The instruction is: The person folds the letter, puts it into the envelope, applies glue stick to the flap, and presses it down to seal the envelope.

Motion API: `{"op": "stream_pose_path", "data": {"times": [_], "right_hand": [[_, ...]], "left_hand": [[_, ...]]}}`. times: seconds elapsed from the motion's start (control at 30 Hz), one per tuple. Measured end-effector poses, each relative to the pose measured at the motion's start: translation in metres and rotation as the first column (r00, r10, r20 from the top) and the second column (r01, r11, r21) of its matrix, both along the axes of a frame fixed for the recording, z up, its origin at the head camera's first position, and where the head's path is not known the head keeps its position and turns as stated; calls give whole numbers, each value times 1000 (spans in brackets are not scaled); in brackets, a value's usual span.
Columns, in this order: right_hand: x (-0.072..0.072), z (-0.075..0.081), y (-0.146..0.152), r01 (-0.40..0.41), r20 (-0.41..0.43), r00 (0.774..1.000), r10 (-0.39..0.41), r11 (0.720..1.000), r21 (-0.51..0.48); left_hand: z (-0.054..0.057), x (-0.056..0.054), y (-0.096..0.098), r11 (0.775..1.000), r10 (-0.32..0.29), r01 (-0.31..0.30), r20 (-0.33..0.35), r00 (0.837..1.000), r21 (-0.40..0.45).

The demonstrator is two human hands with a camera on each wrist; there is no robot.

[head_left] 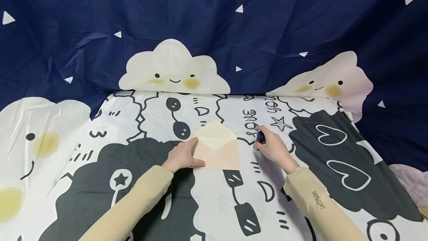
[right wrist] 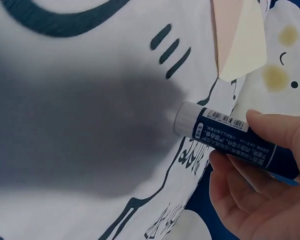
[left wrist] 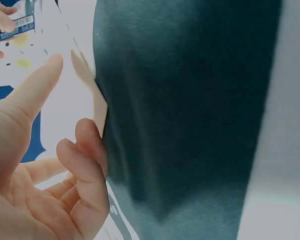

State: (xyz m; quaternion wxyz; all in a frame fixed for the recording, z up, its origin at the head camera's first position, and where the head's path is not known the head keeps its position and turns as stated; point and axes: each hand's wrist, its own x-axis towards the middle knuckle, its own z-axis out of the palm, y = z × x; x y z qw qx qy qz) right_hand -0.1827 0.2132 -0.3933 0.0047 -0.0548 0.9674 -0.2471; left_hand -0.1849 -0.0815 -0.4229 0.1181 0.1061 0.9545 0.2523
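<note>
Fingers of your right hand pinch a blue tube right of the open-flapped envelope, whose left side your left hand touches with thumb spread wide, seemingly a steadying step, so the next move likely calls for keeping it flat.

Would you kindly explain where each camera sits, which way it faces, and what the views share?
Head: on the head, facing forward and down at the envelope; left hand, right hand and both sleeves show.
Left wrist: on that wrist, facing the left hand and the cloth; that hand and part of the right one show.
Right wrist: on that wrist, facing the tube; only the right hand shows.
The head and right-wrist views share the envelope and tube.
</note>
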Motion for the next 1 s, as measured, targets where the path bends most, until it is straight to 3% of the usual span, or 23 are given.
{"op": "stream_pose_path", "data": {"times": [0.23, 0.5, 0.73, 1.0], "right_hand": [[3, 10, -10, -31, -8, 999, 31, 999, -24], [13, 28, -35, -130, -78, 990, 121, 982, -134], [19, 44, -57, -196, -103, 979, 178, 959, -205], [24, 53, -72, -246, -116, 968, 223, 931, -268]], "left_hand": [[10, 2, 3, 1000, -4, 4, -29, 1000, 26], [23, 4, 11, 991, -54, 63, -71, 996, 116], [32, 8, 15, 960, -101, 129, -122, 987, 248], [39, 11, 18, 907, -131, 162, -104, 986, 388]]}}
